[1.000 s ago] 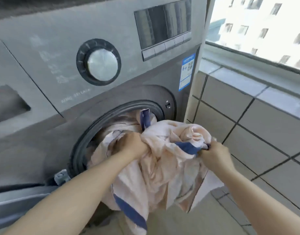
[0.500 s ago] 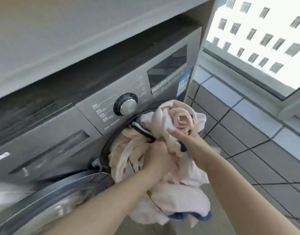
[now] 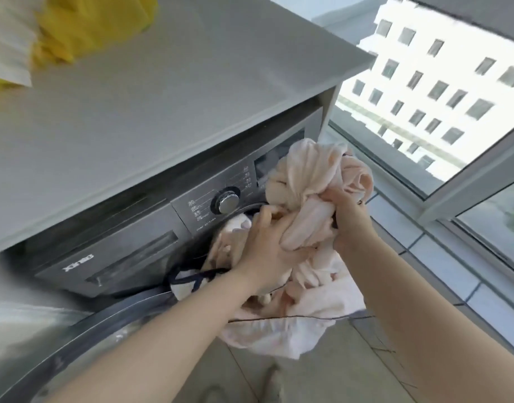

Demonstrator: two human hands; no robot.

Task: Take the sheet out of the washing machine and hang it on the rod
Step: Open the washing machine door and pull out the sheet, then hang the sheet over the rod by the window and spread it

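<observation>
The pale pink sheet [image 3: 311, 175], edged with dark blue, is bunched up in front of the grey washing machine [image 3: 127, 254]. My left hand [image 3: 267, 242] grips its middle folds just outside the drum opening. My right hand [image 3: 348, 216] clutches a twisted upper part, raised to the level of the control panel. The lower part of the sheet hangs down over the floor; some of it still trails back toward the drum, which is mostly hidden behind the cloth. No rod is in view.
The machine's round door [image 3: 84, 341] stands open at lower left. A grey countertop [image 3: 168, 82] covers the machine, with yellow cloth [image 3: 84, 21] at its far left. A window [image 3: 441, 91] and tiled ledge [image 3: 441, 257] run along the right.
Both hands have pulled the sheet up and away from the drum, and the bundle now sits higher. My view has risen and backed off, revealing the countertop.
</observation>
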